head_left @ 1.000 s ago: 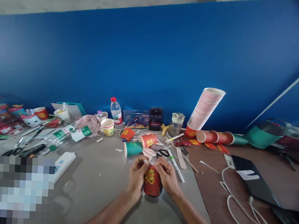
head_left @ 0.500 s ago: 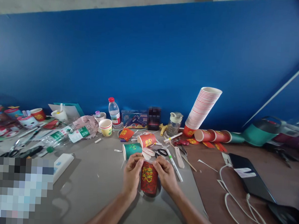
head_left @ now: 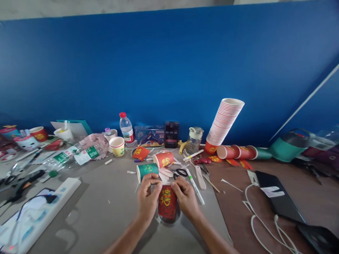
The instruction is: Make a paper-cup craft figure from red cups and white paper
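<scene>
A red paper cup (head_left: 167,203) with gold lettering stands in front of me, a pale edge showing along its top. My left hand (head_left: 148,198) pinches that top edge from the left, fingertips closed on it. From the other side my right hand (head_left: 186,198) grips the same edge between thumb and fingers. Just beyond my hands lie a green paper cup (head_left: 147,172) and another red paper cup (head_left: 163,159), both on their sides. Black-handled scissors (head_left: 181,172) and a white marker (head_left: 195,186) are close to my right hand.
A tall stack of paper cups (head_left: 225,122) leans at the back, near a glass jar (head_left: 194,140) and a water bottle (head_left: 126,130). To the left lies a power strip (head_left: 54,212); to the right are a black tablet-like device (head_left: 279,197) and a white cable (head_left: 252,218).
Both hands keep hold of the red cup, which has turned or tilted slightly, so its lettering sits differently. My view has shifted a little, and the power strip now shows clearly.
</scene>
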Tool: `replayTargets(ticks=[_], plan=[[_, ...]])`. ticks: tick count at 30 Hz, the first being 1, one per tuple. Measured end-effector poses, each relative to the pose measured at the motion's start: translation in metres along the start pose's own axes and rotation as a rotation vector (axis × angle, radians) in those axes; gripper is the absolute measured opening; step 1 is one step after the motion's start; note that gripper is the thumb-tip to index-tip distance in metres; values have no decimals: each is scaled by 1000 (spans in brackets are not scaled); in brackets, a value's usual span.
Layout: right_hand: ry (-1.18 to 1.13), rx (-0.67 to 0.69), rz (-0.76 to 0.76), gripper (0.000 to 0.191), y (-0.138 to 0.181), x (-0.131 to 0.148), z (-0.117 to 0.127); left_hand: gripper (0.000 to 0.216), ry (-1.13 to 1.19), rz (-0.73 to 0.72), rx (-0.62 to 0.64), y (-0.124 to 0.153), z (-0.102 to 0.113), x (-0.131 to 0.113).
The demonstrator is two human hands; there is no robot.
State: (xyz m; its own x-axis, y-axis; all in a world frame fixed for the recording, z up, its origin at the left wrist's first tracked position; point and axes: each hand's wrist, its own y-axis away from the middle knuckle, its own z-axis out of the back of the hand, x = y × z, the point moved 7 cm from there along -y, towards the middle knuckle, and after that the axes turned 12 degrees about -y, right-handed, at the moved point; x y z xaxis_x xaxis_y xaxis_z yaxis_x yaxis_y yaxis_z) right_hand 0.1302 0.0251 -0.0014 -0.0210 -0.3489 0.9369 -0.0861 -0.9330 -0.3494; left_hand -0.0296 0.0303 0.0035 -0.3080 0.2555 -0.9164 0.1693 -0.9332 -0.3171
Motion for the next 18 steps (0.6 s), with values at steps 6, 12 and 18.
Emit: replayTargets(ticks=[6,12,18], plan=[[-34,14,29,35,2,-2,-2,15,84,107,15,-4,-6,13],[-39,21,47,35,3,0,-3,14,149,154,10,-2,-10,17],[-53,54,50,37,3,3,-4,14,188,167,24,1,-11,12]])
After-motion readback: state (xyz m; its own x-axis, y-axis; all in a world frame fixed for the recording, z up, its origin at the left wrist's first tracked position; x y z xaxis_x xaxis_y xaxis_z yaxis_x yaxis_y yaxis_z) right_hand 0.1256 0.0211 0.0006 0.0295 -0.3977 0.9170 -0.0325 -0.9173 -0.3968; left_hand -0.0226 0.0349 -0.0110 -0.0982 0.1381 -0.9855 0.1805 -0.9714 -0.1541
